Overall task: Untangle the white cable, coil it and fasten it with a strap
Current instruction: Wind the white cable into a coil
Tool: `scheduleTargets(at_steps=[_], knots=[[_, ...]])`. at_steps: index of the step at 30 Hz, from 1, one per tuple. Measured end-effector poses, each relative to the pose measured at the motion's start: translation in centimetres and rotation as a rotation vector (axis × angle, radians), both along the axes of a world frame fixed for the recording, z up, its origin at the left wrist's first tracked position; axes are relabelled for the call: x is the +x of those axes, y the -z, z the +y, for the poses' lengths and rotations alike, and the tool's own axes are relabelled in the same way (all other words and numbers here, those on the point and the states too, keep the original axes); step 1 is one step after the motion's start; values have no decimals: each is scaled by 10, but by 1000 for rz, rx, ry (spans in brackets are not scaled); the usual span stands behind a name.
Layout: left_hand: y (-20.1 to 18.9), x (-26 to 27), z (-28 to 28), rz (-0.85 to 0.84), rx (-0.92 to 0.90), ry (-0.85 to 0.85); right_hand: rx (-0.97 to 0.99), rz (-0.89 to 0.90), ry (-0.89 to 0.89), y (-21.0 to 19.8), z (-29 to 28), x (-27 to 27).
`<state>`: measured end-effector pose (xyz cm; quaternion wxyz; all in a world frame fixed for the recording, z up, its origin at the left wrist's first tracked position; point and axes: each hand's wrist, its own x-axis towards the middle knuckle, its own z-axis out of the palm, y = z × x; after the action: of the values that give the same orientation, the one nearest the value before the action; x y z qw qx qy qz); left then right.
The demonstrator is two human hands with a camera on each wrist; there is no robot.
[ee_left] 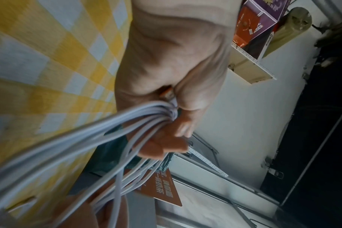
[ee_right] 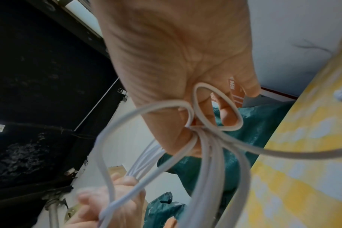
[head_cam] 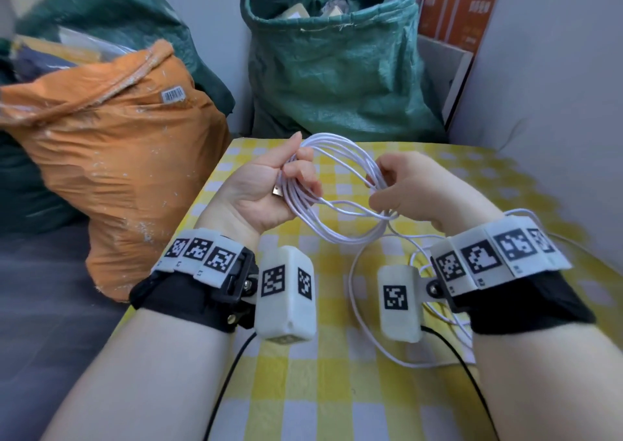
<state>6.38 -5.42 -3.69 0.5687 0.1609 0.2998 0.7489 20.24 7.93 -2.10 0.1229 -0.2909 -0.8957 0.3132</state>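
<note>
A white cable (head_cam: pixel 340 157) is wound into several loops and held above the yellow checked table (head_cam: pixel 303 390). My left hand (head_cam: pixel 286 184) grips the left side of the coil, fingers curled round the bundled strands (ee_left: pixel 146 114), with a metal plug (head_cam: pixel 277 192) poking out at the palm. My right hand (head_cam: pixel 397 187) pinches the right side of the coil, where a small loop (ee_right: pixel 215 108) crosses the strands. A loose tail of cable (head_cam: pixel 371 336) trails down over the table under my right wrist. No strap is in view.
An orange sack (head_cam: pixel 111 157) stands left of the table and a green sack (head_cam: pixel 337 69) behind it. A grey wall (head_cam: pixel 556 103) runs along the right. Black leads (head_cam: pixel 229 373) hang from the wrist cameras over the table's near part.
</note>
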Motion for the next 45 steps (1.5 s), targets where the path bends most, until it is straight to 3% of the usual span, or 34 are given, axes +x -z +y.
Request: scheduleTargets(at_steps=[6, 14, 17, 22, 25, 28, 32, 35, 37, 39, 45], knots=[[-18, 9, 6, 117, -136, -50, 156, -11, 62, -15, 7, 9], [-55, 35, -39, 442, -222, 100, 592, -60, 185, -28, -22, 40], [-55, 46, -56, 342, -163, 71, 623, -122, 213, -31, -38, 50], [-38, 68, -76, 73, -78, -120, 639, 61, 227, -36, -73, 64], [-30, 79, -92, -78, 2, -198, 353, -151, 170, -39, -90, 74], [-26, 93, -105, -151, 68, -193, -159, -235, 79, -31, -104, 84], [-21, 110, -117, -305, 148, -123, -823, -26, 54, -13, -128, 94], [-10, 117, -127, -381, 179, -81, -1257, 303, 134, -3, -140, 100], [1, 120, -132, -352, 100, -116, -1544, 511, 187, -1, -142, 104], [11, 124, -139, -287, -13, -188, -1697, 607, 163, 3, -145, 108], [25, 132, -147, -270, -160, -409, -1735, 535, 116, 19, -153, 116]])
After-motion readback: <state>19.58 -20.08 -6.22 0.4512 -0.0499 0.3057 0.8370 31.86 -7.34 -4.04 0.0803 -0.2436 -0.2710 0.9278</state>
